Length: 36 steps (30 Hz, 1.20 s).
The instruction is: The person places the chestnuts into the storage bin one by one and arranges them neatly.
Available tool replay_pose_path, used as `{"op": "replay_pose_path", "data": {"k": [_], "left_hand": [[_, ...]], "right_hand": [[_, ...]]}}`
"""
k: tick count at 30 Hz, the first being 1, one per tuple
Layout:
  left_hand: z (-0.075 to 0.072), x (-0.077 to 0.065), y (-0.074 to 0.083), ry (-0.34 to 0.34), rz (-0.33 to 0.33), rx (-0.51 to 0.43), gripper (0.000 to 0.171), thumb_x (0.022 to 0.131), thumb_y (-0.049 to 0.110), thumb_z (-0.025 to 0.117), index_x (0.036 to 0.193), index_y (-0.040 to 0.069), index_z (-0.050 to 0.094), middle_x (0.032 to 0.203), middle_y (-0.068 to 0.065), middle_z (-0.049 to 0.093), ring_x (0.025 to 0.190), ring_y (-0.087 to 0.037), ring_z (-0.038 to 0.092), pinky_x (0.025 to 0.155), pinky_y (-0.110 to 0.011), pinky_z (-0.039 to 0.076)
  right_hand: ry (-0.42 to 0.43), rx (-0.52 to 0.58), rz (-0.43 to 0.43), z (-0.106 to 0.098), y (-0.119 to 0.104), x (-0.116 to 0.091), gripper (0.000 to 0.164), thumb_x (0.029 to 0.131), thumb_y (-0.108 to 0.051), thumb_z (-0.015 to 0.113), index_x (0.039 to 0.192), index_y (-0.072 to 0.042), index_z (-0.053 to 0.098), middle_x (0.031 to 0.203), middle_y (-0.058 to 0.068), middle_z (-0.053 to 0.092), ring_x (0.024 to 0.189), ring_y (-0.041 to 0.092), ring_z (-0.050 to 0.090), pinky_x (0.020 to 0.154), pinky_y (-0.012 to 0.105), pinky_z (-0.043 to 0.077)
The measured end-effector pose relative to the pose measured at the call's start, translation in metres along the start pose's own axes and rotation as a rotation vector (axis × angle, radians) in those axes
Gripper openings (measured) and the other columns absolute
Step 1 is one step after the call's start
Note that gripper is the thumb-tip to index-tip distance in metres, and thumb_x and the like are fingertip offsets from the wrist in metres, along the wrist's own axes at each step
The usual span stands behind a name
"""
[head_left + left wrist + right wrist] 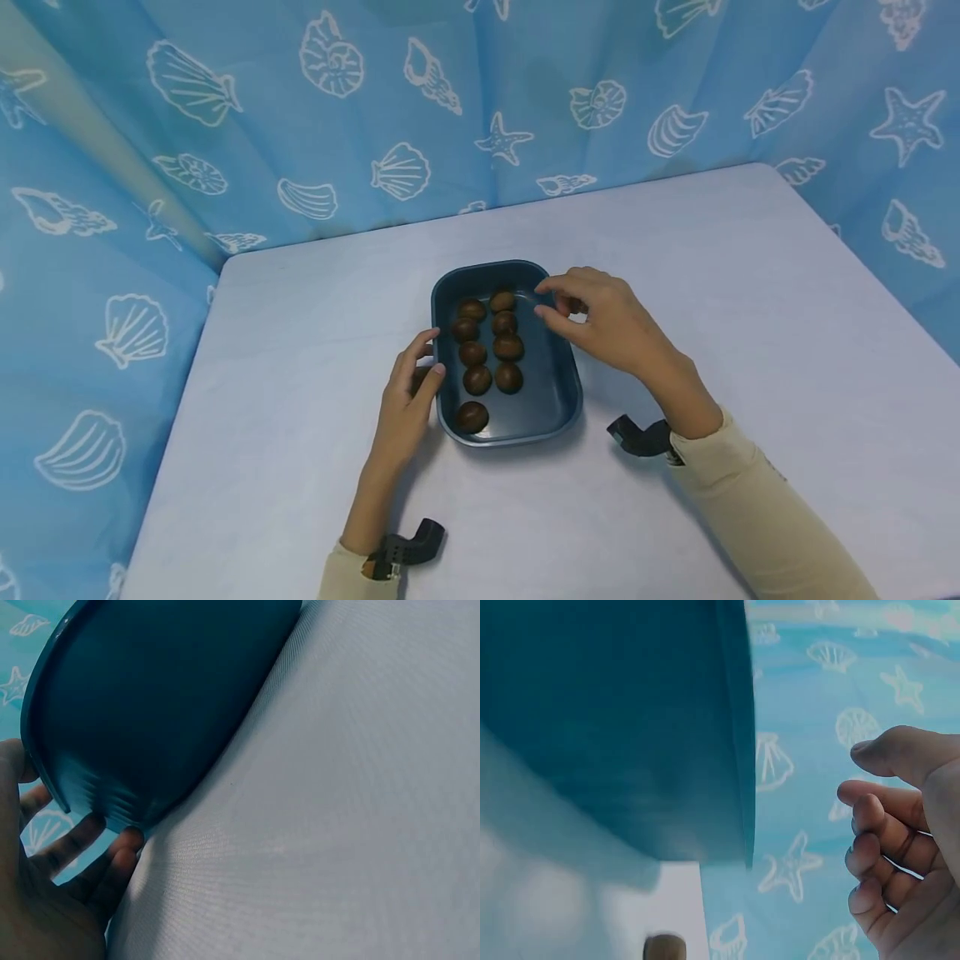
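Note:
A dark blue rectangular tray [536, 417] with rounded corners holds several brown, rounded, nut-like pieces [508, 347]. They lie in two rough columns on its left and middle; a single piece [472, 417] lies apart near the front left corner. My left hand [405, 408] rests against the tray's left side, thumb and fingertips at the rim. In the left wrist view, the fingers [81, 834] touch the tray's outer wall [150, 712]. Over the tray's far right edge, my right hand [603, 321] hovers with thumb and forefinger apart and nothing between them.
A white-covered table [300, 333] carries the tray. Behind and beside it hangs a blue curtain [450, 125] with white shells and starfish. Each wrist wears a black device, left [416, 546] and right [641, 436]. A blurred brownish shape [664, 947] shows low in the right wrist view.

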<state>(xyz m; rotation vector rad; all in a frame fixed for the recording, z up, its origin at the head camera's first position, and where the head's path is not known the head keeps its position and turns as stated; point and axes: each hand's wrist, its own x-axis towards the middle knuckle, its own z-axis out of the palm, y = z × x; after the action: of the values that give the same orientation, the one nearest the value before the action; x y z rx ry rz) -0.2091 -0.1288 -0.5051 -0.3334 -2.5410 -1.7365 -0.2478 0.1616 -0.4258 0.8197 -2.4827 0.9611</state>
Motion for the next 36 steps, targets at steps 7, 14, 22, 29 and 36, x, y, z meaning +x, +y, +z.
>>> {"op": "replay_pose_path", "data": {"k": [7,14,22,29,36], "left_hand": [[-0.001,-0.002,0.007,-0.007,-0.004,-0.007,0.047,0.106,0.037,0.049,0.151,0.029,0.043,0.142,-0.009,0.047,0.118,-0.024,0.057,0.099,-0.046,0.046],[-0.001,-0.001,0.001,-0.007,-0.004,-0.006,0.047,0.105,0.038,0.049,0.151,0.031,0.042,0.142,-0.008,0.047,0.118,-0.025,0.056,0.099,-0.049,0.046],[0.000,-0.001,0.002,-0.006,-0.003,-0.003,0.046,0.106,0.036,0.049,0.151,0.032,0.043,0.142,-0.007,0.048,0.119,-0.025,0.056,0.102,-0.048,0.044],[0.000,0.000,0.002,-0.005,-0.005,0.002,0.046,0.106,0.036,0.049,0.151,0.031,0.043,0.143,-0.006,0.047,0.120,-0.025,0.055,0.102,-0.048,0.043],[0.001,0.001,0.000,-0.005,0.002,0.011,0.047,0.105,0.038,0.049,0.152,0.030,0.042,0.143,-0.008,0.047,0.120,-0.025,0.055,0.102,-0.048,0.044]], "right_hand": [[0.034,-0.059,0.176,-0.010,0.020,-0.004,0.019,0.093,-0.015,0.071,0.111,-0.007,0.072,0.075,0.001,0.053,0.074,0.016,0.051,0.065,0.034,0.043],[0.029,-0.079,0.304,-0.011,0.038,-0.008,0.025,0.094,-0.023,0.070,0.113,-0.005,0.071,0.078,0.003,0.054,0.081,0.021,0.054,0.070,0.038,0.043],[-0.010,-0.131,0.401,-0.009,0.059,-0.013,0.034,0.095,-0.027,0.069,0.116,-0.001,0.069,0.080,0.006,0.055,0.075,0.023,0.049,0.065,0.039,0.039],[-0.042,-0.134,0.470,-0.003,0.070,-0.017,0.041,0.093,-0.031,0.071,0.117,0.001,0.068,0.079,0.007,0.054,0.071,0.024,0.049,0.063,0.038,0.040],[-0.097,-0.162,0.508,0.003,0.078,-0.020,0.039,0.093,-0.031,0.071,0.115,0.002,0.068,0.077,0.007,0.053,0.070,0.023,0.049,0.062,0.037,0.039]]}}
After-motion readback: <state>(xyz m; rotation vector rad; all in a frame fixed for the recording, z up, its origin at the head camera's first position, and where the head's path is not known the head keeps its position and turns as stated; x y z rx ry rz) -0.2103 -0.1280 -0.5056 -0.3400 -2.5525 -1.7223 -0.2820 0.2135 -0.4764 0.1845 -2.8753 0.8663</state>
